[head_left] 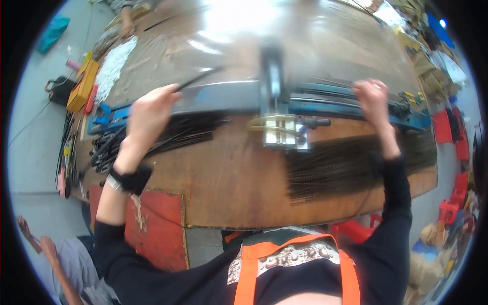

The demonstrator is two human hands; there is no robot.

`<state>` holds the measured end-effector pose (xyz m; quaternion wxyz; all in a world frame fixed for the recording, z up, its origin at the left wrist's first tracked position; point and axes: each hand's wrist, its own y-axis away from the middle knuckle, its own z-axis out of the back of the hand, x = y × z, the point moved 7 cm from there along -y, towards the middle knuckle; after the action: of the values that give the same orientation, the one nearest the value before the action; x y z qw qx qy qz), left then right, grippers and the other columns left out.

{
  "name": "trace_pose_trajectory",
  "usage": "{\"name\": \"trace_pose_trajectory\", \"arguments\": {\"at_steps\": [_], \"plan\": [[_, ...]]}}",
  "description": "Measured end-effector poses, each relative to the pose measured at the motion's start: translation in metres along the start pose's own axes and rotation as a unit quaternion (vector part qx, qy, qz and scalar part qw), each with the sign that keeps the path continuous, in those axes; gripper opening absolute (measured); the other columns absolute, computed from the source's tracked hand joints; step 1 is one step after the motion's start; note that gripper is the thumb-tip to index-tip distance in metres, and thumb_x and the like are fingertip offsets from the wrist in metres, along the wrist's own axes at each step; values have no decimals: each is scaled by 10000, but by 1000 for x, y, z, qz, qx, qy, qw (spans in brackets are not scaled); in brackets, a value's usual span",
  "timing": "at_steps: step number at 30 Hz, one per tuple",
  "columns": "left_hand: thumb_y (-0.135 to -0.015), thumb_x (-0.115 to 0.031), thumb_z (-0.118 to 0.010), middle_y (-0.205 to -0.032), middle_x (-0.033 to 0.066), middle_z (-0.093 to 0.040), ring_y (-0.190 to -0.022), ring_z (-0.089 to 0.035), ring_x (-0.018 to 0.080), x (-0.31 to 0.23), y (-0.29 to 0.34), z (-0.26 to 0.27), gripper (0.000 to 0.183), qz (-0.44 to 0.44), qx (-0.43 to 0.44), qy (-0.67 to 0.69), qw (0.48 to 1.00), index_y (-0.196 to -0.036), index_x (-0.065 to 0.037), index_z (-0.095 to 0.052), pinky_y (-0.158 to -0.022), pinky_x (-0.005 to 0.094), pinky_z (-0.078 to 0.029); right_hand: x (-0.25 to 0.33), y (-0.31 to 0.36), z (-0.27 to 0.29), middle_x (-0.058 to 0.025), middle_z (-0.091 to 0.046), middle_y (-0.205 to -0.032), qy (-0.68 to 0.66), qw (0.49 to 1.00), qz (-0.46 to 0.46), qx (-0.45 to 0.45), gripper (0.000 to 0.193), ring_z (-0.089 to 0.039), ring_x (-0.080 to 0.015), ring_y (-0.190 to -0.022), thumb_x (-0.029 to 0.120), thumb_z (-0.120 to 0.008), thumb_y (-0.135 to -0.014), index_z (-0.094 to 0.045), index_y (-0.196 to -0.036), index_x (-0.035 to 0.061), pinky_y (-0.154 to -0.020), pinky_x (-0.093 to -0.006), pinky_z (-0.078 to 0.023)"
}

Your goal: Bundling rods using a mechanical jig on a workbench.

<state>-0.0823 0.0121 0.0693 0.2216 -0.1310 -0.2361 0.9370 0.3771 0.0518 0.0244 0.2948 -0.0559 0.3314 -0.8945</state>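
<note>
A: Reading near to far, with the dial centred on the view and 12 o'clock at the far side, what occupies the near edge?

B: At 6 o'clock, orange straps (247, 274) cross the wearer's black top (208, 277). Between 7 and 8 o'clock, a red panel (157, 234) adjoins the near edge of the wooden worktable (223, 188).

A: What stock lies on the worktable?

B: At 3 o'clock, a broad bundle of thin, dark rods (330, 173) lies flat. Between 9 and 10 o'clock is a loose pile of black rods (188, 140).

A: State of each hand?

B: Left hand (152, 113), 10 o'clock: fingers closed around one black rod (201, 78). That rod is located at 11 o'clock; its free end points toward 2 o'clock. Right hand (373, 99), 2 o'clock: fingers curled. Whether it pinches anything cannot be told. The blue rail (325, 108) is nearest to it; contact cannot be confirmed.

A: Centre and far side?

B: A metal clamping block (287, 133) sits just off centre toward 2 o'clock, with yellowish tubing (259, 123) at its 9 o'clock side. Farther out at 10 o'clock stands a yellow box (84, 87). Between 10 and 11 o'clock, a co-worker's hand (127, 29) is near crumpled white material (116, 66).
</note>
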Motion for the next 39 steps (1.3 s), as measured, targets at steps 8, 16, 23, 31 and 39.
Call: {"name": "trace_pose_trajectory", "arguments": {"at_steps": [8, 16, 23, 31, 39], "plan": [[-892, -158, -601, -743, 112, -622, -698, -633, 324, -82, -54, -92, 94, -140, 25, 36, 989, -836, -84, -592, -594, 418, -513, -64, 90, 35, -155, -633, -874, 18, 989, -148, 17, 82, -602, -329, -845, 77, -610, -900, -627, -930, 3, -788, -418, -453], [-869, -276, -648, -704, 97, -624, -662, -636, 296, -96, -46, -104, 200, -79, 12, 89, 993, -764, -106, -629, -589, 442, -509, -59, 101, 41, -132, -605, -885, 12, 984, -178, 7, 94, -558, -297, -870, 99, -573, -952, -615, -959, 15, -818, -388, -429], [-863, -289, -665, -729, 85, -623, -666, -617, 288, -91, -34, -91, 223, -126, -72, 105, 984, -741, -111, -609, -578, 435, -496, -56, 115, 41, -106, -626, -959, -19, 969, -245, 22, 65, -561, -292, -985, 76, -601, -931, -628, -979, 42, -931, -391, -398], [-887, -199, -625, -716, 127, -632, -668, -635, 338, -111, -66, -128, 149, -138, 34, 126, 982, -787, -93, -595, -550, 446, -496, 34, 73, 63, -81, -650, -1250, 59, 994, -90, -5, 288, -528, -289, -1247, 20, -610, -884, -667, -1165, 55, -1072, -431, -331], [-892, -197, -591, -720, 129, -646, -669, -640, 351, -97, -81, -140, 142, -77, 52, 36, 995, -800, -90, -574, -570, 452, -492, 62, 66, 32, -67, -706, -1084, -46, 993, -111, -10, 266, -596, -271, -1118, 70, -671, -843, -683, -1109, 62, -982, -381, -361]]}}
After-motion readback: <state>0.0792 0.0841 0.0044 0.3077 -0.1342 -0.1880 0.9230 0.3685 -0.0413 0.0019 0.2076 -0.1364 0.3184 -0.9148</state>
